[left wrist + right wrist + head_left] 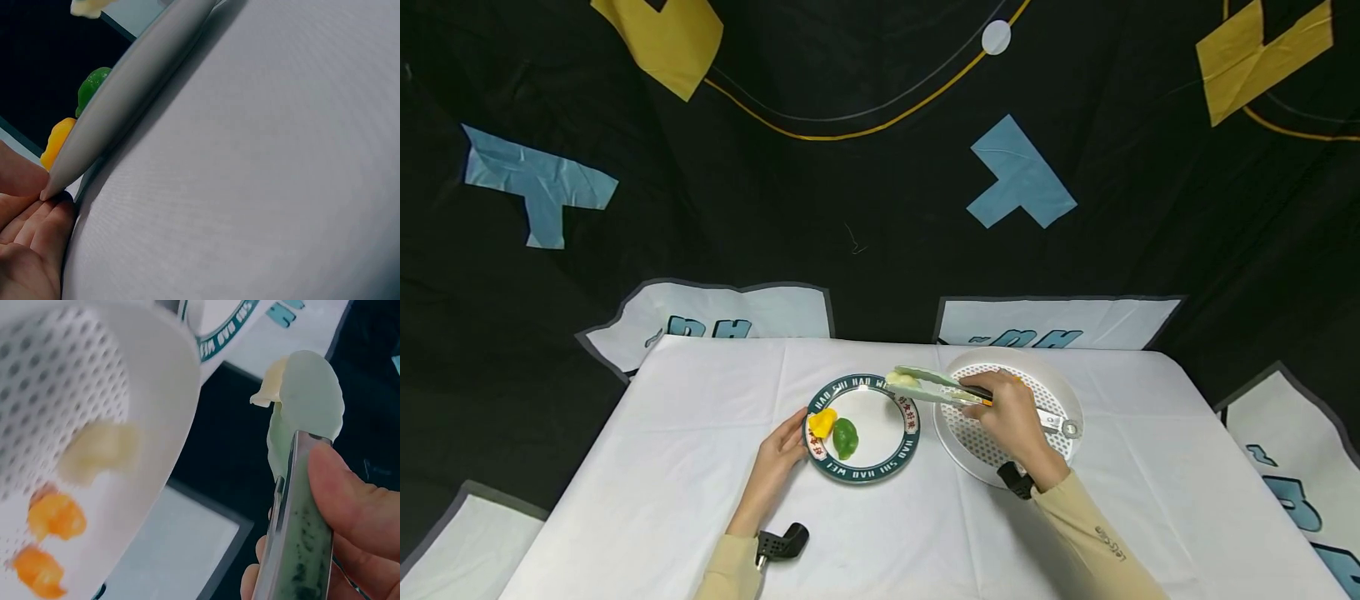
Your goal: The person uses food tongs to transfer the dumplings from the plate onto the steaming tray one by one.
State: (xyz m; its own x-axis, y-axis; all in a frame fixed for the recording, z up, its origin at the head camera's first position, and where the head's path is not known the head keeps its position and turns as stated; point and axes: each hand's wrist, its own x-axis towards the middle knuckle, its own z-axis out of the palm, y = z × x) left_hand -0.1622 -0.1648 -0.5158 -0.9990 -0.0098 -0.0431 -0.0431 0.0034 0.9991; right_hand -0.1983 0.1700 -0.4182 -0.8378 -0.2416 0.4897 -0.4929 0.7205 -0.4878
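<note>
My left hand (781,450) pinches the left rim of a round plate (880,427) with a green lettered border, thumb above and fingers below. On the plate lie a yellow piece (822,423) and a green piece (846,438), both like bell pepper. My right hand (1011,421) grips metal tongs (281,550) with pale green scalloped tips. Between those tips is a pale yellow piece of food (901,379), over the plate's right rim in the head view. Beneath the right hand stands a white perforated basket (1067,387).
Inside the basket, the right wrist view shows another pale piece (100,450) and two orange pieces (57,515). Basket and plate stand side by side on a white-covered table (700,392). Behind it hangs a black cloth (880,217) with blue and yellow shapes.
</note>
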